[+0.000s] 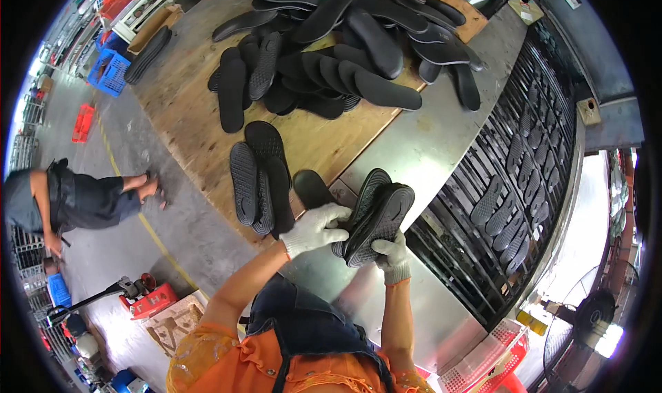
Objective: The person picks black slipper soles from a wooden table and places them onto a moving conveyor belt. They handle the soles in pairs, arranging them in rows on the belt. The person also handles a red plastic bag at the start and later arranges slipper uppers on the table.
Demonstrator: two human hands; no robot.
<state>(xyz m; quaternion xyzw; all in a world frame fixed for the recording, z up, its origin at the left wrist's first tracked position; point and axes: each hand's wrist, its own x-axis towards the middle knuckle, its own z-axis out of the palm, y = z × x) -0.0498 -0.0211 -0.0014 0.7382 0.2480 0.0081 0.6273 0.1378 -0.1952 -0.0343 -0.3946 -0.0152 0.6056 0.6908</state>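
While thumb uppermost, right hand (392, 256) around black soles (386, 215).

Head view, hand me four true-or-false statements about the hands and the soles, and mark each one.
1. The left hand and the right hand are both gloved. True.
2. The soles between the hands are white. False: the held soles are black.
3. Several other soles lie on the slatted rack at the right. True.
4. The large pile lies on that rack. False: the large pile is on the worktable.
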